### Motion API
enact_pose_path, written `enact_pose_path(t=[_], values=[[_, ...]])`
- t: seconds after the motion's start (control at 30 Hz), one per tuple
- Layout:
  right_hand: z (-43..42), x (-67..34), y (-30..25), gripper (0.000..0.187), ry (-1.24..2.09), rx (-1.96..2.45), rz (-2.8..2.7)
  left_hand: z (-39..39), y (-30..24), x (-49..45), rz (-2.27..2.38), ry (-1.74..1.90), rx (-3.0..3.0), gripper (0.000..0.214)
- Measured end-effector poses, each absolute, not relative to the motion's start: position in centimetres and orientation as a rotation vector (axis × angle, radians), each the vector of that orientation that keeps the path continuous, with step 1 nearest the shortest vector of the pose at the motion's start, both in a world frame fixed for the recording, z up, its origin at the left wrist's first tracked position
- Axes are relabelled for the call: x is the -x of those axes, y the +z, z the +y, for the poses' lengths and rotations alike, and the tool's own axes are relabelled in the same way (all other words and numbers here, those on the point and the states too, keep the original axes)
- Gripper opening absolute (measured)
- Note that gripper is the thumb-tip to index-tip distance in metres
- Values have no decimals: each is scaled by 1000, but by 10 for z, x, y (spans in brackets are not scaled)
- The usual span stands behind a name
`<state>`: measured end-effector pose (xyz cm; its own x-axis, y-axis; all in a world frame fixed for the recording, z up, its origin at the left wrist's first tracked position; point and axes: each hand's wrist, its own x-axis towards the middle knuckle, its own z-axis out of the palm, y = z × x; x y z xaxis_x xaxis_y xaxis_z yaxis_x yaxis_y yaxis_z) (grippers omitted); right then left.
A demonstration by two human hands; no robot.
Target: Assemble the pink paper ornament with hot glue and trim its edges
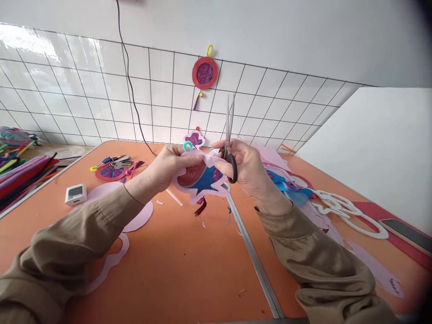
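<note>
A pink paper cutout (206,183) with a wavy edge and a blue, red and purple patterned middle is held up over the table. My left hand (165,168) pinches its upper left edge between thumb and fingers. In my right hand (248,168) are scissors (229,128) with black handles, their narrow blades pointing up and slightly apart. The right fingertips also touch the cutout's upper right edge. A turquoise ring (188,146) shows beside the left fingers. Below the cutout hangs or lies a dark red tassel (200,207); its attachment is hidden.
Orange table (189,279) carries paper scraps and a metal seam (253,256). At left are keys (118,164), a white device (76,194) and fuzzy sticks (20,180). White rings (364,220), fabric (290,191) and a phone (408,234) lie right. A round ornament (213,74) hangs behind.
</note>
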<state>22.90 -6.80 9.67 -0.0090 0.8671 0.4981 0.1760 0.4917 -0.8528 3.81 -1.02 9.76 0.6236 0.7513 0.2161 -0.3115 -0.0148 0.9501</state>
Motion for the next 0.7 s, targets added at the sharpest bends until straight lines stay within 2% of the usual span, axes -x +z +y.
enact_pose_path(t=[0.2,0.3,0.47,0.7], values=[[-70,-228,99,32,716,939,-1485,-12,97,-38,350,858,-1342,40],[-72,-222,99,38,700,916,-1427,-13,95,-39,364,896,-1361,34],[-72,-216,97,33,628,923,-1415,-15,94,-40,354,861,-1343,33],[-74,-219,97,38,646,914,-1491,-5,94,-36,390,882,-1335,35]])
